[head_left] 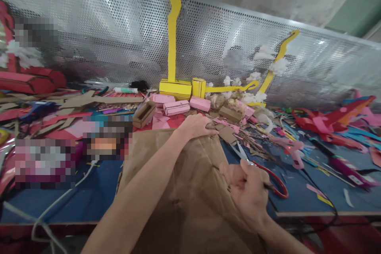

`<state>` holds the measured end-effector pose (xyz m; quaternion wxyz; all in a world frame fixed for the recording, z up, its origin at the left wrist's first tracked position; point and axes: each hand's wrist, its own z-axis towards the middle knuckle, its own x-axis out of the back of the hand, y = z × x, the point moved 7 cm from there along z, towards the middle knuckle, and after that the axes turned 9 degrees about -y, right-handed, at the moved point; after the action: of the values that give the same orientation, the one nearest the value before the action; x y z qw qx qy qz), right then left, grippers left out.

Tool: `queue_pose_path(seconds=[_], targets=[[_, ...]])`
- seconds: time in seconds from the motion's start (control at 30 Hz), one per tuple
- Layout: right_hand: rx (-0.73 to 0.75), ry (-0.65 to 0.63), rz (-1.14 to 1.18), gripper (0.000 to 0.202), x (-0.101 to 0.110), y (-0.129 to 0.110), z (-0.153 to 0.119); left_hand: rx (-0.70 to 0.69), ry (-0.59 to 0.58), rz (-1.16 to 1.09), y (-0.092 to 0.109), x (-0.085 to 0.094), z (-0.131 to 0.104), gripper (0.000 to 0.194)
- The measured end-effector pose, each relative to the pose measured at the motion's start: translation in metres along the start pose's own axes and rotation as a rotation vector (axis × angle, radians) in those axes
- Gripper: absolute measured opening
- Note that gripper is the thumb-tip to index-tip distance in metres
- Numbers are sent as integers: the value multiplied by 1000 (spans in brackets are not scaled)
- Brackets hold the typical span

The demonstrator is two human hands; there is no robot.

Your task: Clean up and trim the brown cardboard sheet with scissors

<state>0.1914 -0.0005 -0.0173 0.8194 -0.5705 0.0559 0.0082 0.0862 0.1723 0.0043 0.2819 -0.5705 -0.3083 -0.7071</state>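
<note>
A large brown cardboard sheet [184,190], creased and worn, slopes from the table toward me. My left hand [195,127] presses on its far edge, with the fingers stretched toward the right corner. Near the sheet's right edge, my right hand [248,186] is closed round a thin dark pen-like tool [268,186]. The tool's thin tip touches or nearly touches the cardboard; its exact kind is unclear. Just beyond that hand lie scissors [278,180] with red handles, partly hidden by it.
Small pink boxes [176,108] and a yellow box with a tall hook [175,87] stand behind the cardboard. A pink glue gun [294,152] with a black cord lies right. Cardboard scraps [228,133] litter the blue table [300,196]. A perforated metal panel [125,35] rises behind.
</note>
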Motion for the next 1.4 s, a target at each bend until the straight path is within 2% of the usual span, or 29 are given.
queue_pose_path(seconds=[0.13,0.33,0.63,0.97,1.03,1.1,1.23,1.33,1.4], targets=[[21,60,217,57,-8,2,24,23,30,16,-9,4,-2,70],[-54,109,111,51,-11,14,38,26,48,7,-13,4,-4,65],[49,210,60,53,-4,14,11,-5,38,-8,-10,6,0,65],[83,207,240,54,4,15,-11,-8,49,1,-7,4,2,72],[94,130,207,54,6,20,-12,-10,44,3,-8,3,1,72],[91,-21,77,53,4,19,-7,-10,35,3,-9,2,1,72],[97,-450,-212,47,-9,-2,15,-5,28,0,-10,2,0,69],[110,-821,-271,54,-26,-23,34,0,32,-1,-10,4,-2,69],[95,-1034,-209,62,-35,-30,42,0,33,-1,-9,5,-3,70]])
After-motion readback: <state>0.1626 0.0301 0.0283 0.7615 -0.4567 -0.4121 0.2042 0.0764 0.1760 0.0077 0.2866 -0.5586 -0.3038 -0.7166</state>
